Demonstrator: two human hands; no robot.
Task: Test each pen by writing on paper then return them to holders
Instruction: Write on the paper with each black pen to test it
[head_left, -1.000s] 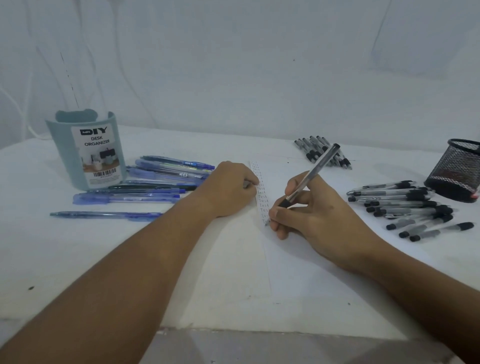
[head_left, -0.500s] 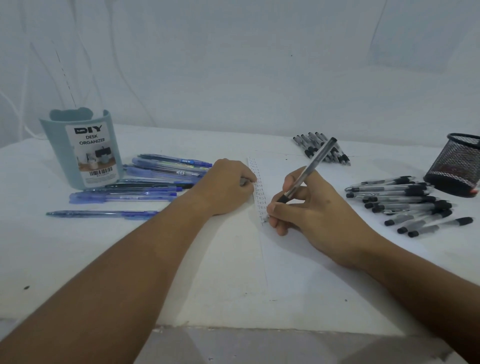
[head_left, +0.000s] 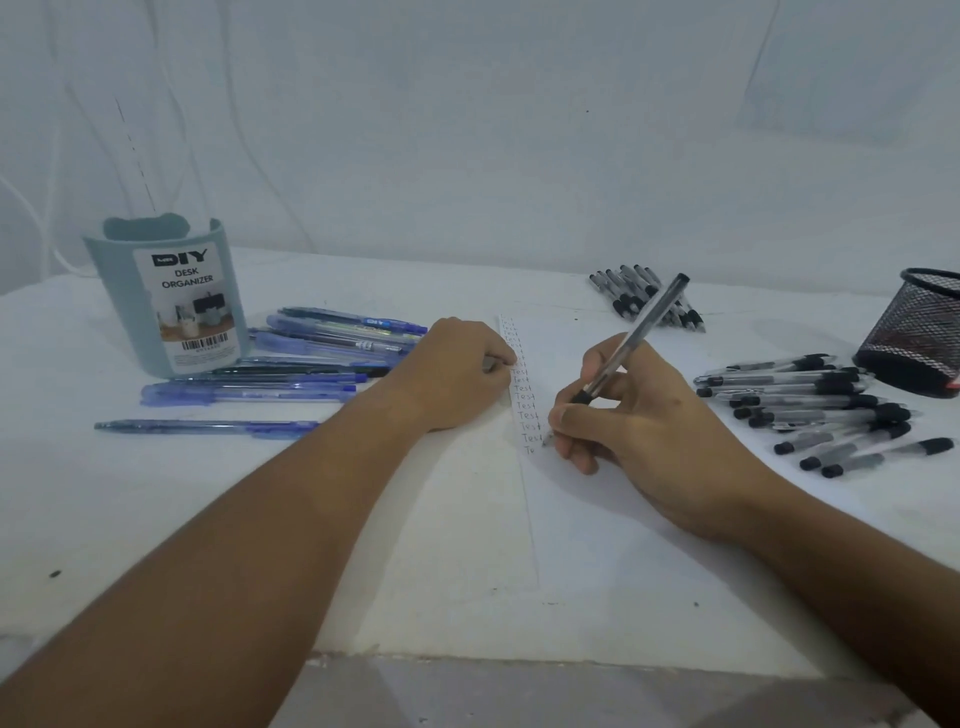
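Right hand (head_left: 639, 415): you grip the pen (head_left: 631, 340), tip on paper (head_left: 597, 519).
Left hand (head_left: 457, 371): curled, pinning paper's left edge; grasp unclear.
Mesh holder (head_left: 919, 332): cut off right.

We see a pale blue-grey organizer (head_left: 166, 301) with a white label; blue pens (head_left: 249, 392); clear, black-capped pens (head_left: 810, 402); a black mesh cup (head_left: 917, 332); a white bench (head_left: 156, 519).

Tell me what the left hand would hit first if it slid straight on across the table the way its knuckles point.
The left hand points rightward, its knuckles at the paper's written column. Going on, it would probably meet the right hand gripping the pen, though depth is hard to judge here.
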